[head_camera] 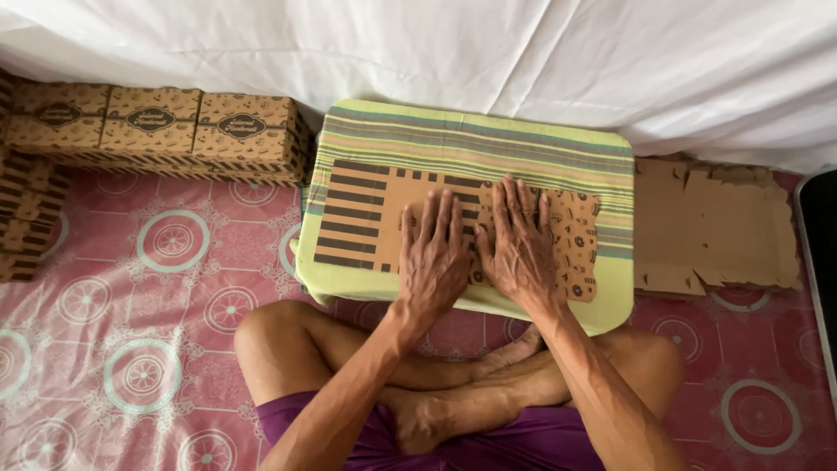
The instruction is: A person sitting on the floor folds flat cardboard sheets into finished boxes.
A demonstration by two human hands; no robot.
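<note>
A flat, unfolded brown cardboard box blank point(366, 214) with dark stripes and small printed patterns lies on a low table draped in a yellow-green striped cloth point(475, 139). My left hand point(433, 253) and my right hand point(521, 244) both press flat on the middle of the blank, fingers spread, side by side and almost touching. Neither hand grips anything. My crossed legs sit just under the table's near edge.
Assembled brown printed boxes point(157, 122) stand in a row at the back left, with more stacked at the far left point(22, 209). A pile of flat plain cardboard blanks point(715, 227) lies right of the table. A white sheet point(523, 52) hangs behind; a pink patterned mat point(131, 331) covers the floor.
</note>
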